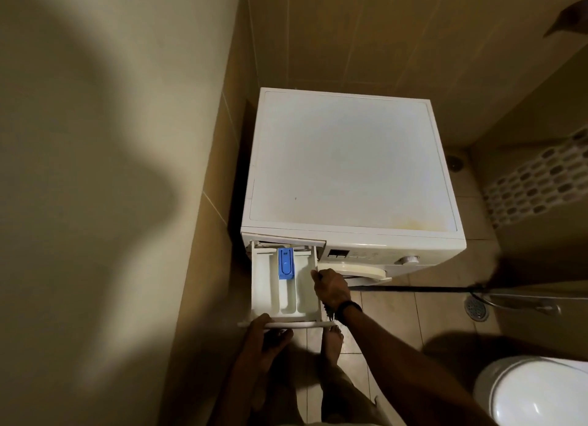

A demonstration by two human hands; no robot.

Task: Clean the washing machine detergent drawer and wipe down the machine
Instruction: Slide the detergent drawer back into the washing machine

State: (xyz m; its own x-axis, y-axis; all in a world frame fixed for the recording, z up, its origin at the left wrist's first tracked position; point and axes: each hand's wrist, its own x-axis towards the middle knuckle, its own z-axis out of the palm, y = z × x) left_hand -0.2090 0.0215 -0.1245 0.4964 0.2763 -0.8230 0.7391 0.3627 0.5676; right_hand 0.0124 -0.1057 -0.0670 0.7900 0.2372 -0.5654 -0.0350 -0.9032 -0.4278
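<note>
A white front-loading washing machine (350, 158) stands in a tiled corner, seen from above. Its detergent drawer (267, 285) is pulled far out at the machine's front left; it has three compartments and a blue insert (285, 263) in the middle one. My left hand (264, 333) grips the drawer's front panel from below, fingers curled under it. My right hand (331, 287) holds the drawer's right side wall, and something dark hangs under that wrist. The control panel, a display and a dial (409, 259), sits right of the drawer opening. The machine's lid shows a yellowish stain near its front right corner.
A beige wall closes in on the left. A white toilet (534, 394) sits at the lower right. A dark hose (413, 288) runs across the floor toward a round floor drain (476, 308). My bare foot (332, 339) stands on the floor tiles below the drawer.
</note>
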